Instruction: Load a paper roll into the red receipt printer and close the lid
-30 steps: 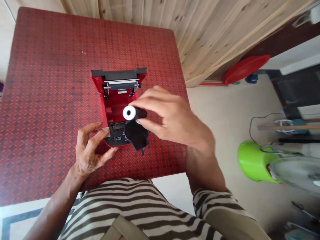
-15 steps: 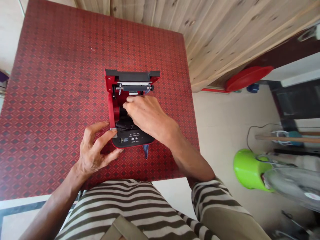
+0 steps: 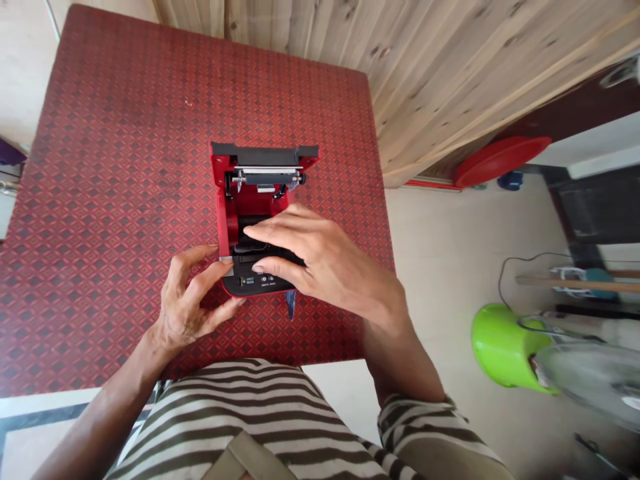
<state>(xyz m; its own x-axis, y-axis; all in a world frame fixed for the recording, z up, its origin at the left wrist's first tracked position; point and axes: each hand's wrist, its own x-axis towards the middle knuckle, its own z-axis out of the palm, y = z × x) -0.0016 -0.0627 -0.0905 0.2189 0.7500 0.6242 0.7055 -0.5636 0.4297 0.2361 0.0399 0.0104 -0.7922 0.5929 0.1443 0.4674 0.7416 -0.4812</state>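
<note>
On a red-patterned table (image 3: 125, 200), the red-and-black device (image 3: 250, 203) sits with its lid (image 3: 265, 157) raised, apparently for access, while the half-curled left hand (image 3: 190, 300) touches its near-left corner, seemingly to steady it, and the half-spread right hand (image 3: 320, 253) covers black material (image 3: 245, 235) inside, any grip unclear.

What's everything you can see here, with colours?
table: 1, red patterned, centre
machine: 1, red and black, open on table
roll: 1, black, inside machine
strip: 1, dark blue, machine's front
planks: several, light brown, beyond table
disc: 1, red, upper right
bucket: 1, green, right
floor: 1, pale, right
clutter: uncounted, mixed, blurred, right
shirt: 1, brown-white striped, bottom
left hand: 1, bare, machine's left corner
right hand: 1, bare, over machine
</note>
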